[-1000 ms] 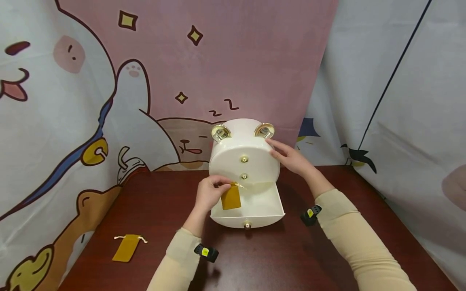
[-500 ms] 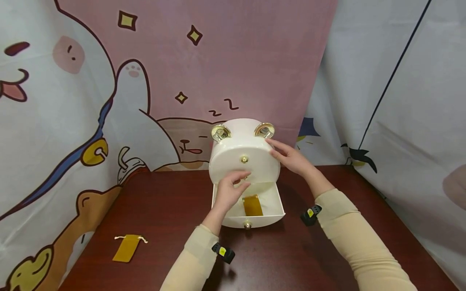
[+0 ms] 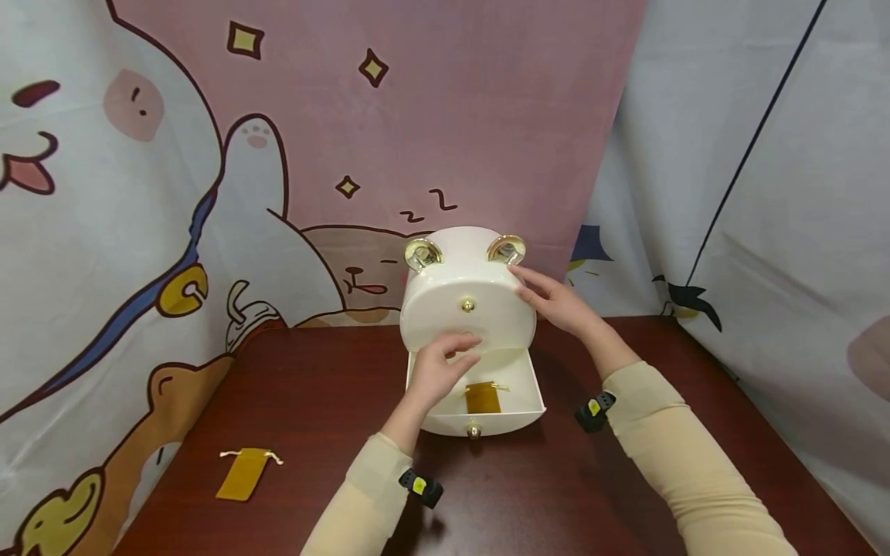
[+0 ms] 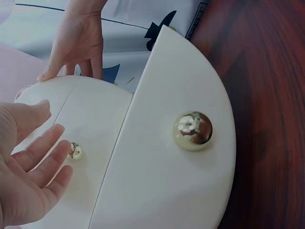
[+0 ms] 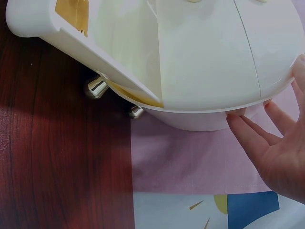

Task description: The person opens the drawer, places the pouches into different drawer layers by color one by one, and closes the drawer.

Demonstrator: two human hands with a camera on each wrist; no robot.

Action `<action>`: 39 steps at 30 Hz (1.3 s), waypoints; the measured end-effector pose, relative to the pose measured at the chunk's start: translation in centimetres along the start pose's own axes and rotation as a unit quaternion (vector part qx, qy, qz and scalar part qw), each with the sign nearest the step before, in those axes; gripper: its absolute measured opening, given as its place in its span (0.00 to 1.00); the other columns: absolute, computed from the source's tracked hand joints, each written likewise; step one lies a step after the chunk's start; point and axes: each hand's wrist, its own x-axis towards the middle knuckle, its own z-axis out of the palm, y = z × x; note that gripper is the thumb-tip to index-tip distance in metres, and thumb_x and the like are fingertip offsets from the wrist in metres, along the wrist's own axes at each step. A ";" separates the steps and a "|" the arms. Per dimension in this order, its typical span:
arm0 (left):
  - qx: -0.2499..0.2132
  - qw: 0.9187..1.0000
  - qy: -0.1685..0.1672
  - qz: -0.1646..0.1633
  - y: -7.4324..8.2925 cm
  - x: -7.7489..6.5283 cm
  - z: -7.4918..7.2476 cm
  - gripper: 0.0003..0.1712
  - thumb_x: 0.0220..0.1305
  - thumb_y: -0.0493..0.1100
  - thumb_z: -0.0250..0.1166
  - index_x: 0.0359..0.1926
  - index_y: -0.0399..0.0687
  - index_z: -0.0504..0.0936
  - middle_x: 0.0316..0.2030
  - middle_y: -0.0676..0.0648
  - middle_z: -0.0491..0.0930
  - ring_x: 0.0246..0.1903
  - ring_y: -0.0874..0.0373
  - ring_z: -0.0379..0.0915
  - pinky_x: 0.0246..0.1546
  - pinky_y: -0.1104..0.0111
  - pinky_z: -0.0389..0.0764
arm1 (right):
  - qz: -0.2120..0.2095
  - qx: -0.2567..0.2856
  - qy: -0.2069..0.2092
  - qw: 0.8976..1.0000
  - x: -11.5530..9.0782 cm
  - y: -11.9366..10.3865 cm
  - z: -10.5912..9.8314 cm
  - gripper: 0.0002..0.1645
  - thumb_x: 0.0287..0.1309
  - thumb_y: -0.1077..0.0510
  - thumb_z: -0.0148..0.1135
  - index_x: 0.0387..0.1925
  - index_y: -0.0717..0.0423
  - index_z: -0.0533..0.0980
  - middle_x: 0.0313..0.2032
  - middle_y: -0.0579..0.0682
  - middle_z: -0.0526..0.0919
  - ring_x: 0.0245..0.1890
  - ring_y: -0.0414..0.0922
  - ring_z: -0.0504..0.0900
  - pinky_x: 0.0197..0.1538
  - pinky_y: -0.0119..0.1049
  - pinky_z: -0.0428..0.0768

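A white round-topped storage box (image 3: 445, 313) with gold ears stands at the back of the table, its bottom drawer (image 3: 518, 386) pulled out. Inside that drawer, against its front wall, is a mustard drawstring pouch (image 3: 483, 398). My left hand (image 3: 434, 371) hovers over the drawer, holding nothing, its fingers loosely bent and thumb apart. In the left wrist view a gold knob (image 4: 192, 131) shows on the drawer front. My right hand (image 3: 559, 303) rests on the box's upper right side; in the right wrist view its fingertips (image 5: 234, 119) touch the edge.
A second mustard drawstring pouch (image 3: 243, 473) lies on the dark red wooden table (image 3: 313, 386) at the left. Behind the table hangs a printed cartoon cloth (image 3: 487, 116). Small gold feet (image 5: 96, 88) show under the box.
My left hand has let go of the pouch, which now sits in the drawer, and has moved slightly right. The right hand has stayed on the box.
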 end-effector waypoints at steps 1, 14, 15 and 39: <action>0.004 1.000 -0.002 0.003 0.0 -0.1 -0.1 0.16 0.60 0.35 0.70 0.50 0.40 0.86 0.47 0.42 0.84 0.48 0.47 0.80 0.53 0.49 0.76 | 0.000 0.000 0.000 1.000 0.0 0.0 0.0 0.33 0.75 0.56 0.50 0.76 0.57 0.56 0.74 0.63 0.55 0.63 0.68 0.69 0.54 0.60 0.76; 0.066 0.996 -0.032 0.042 -1.2 -1.7 -2.4 0.21 0.59 0.42 0.73 0.54 0.45 0.84 0.48 0.47 0.85 0.52 0.54 0.78 0.57 0.59 0.74 | 0.000 0.001 0.000 1.000 0.0 0.1 0.0 0.33 0.75 0.56 0.50 0.76 0.57 0.55 0.74 0.62 0.54 0.64 0.67 0.67 0.55 0.59 0.76; 0.070 0.996 -0.033 0.041 -1.4 -1.9 -2.7 0.21 0.59 0.42 0.73 0.54 0.45 0.84 0.48 0.48 0.85 0.52 0.54 0.78 0.56 0.58 0.75 | -0.001 0.001 -0.001 1.000 0.1 0.3 0.0 0.33 0.75 0.56 0.50 0.76 0.57 0.55 0.74 0.62 0.53 0.64 0.67 0.67 0.55 0.59 0.76; 0.132 0.989 -0.047 -0.042 -6.4 -6.7 -11.7 0.29 0.57 0.45 0.75 0.59 0.47 0.81 0.53 0.47 0.82 0.54 0.48 0.77 0.56 0.47 0.74 | -0.003 0.002 0.011 1.000 2.0 4.6 0.1 0.36 0.72 0.43 0.53 0.76 0.40 0.57 0.75 0.54 0.55 0.66 0.63 0.67 0.55 0.57 0.76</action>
